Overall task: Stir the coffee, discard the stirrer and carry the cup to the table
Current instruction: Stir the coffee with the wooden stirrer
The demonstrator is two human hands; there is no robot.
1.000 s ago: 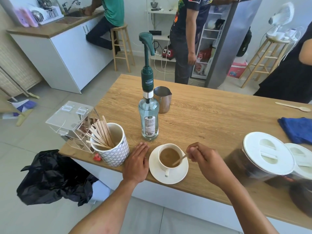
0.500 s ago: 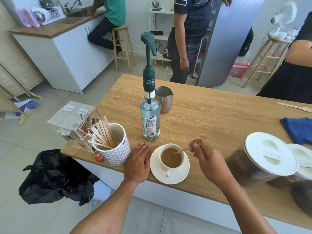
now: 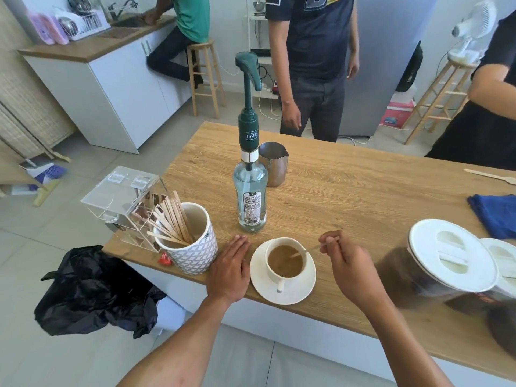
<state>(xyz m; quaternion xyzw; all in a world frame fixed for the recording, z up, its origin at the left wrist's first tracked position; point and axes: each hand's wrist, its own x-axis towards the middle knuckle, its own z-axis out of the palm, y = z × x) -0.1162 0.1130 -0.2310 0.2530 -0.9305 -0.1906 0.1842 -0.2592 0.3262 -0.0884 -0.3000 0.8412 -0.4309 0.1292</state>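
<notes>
Two hands work at the near edge of the wooden counter [image 3: 349,196]. The right hand [image 3: 350,265] pinches a thin wooden stirrer [image 3: 303,251] between thumb and fingertips, its lower end dipped in the milky coffee. The left hand [image 3: 230,268] lies flat, fingers loose and outstretched, holding nothing, on the counter just beside the saucer [image 3: 283,289] at its 9 o'clock.

The white cup [image 3: 284,261] sits on that saucer, handle pointing to 6 o'clock, toward the person. From the cup, a syrup bottle [image 3: 250,196] with a green pump stands near at 11 o'clock, a patterned mug of spare stirrers [image 3: 187,238] is at 9 o'clock beyond the left hand, and a white-lidded jar [image 3: 449,255] lies at 3 o'clock. A black bin bag [image 3: 92,289] hangs below the counter's corner at about 8 o'clock.

The step in hand looks to be the stirring itself. To do it well, I would keep the pinch light and high on the stick, and sweep small circles inside the wall without knocking the rim, since the coffee stands fairly high and a fast stroke could slop it onto the saucer. The idle left hand could touch the saucer's edge to stop it sliding. Before lifting the stick out, letting it drip over the cup would likely spare the counter on the way to the bag.
</notes>
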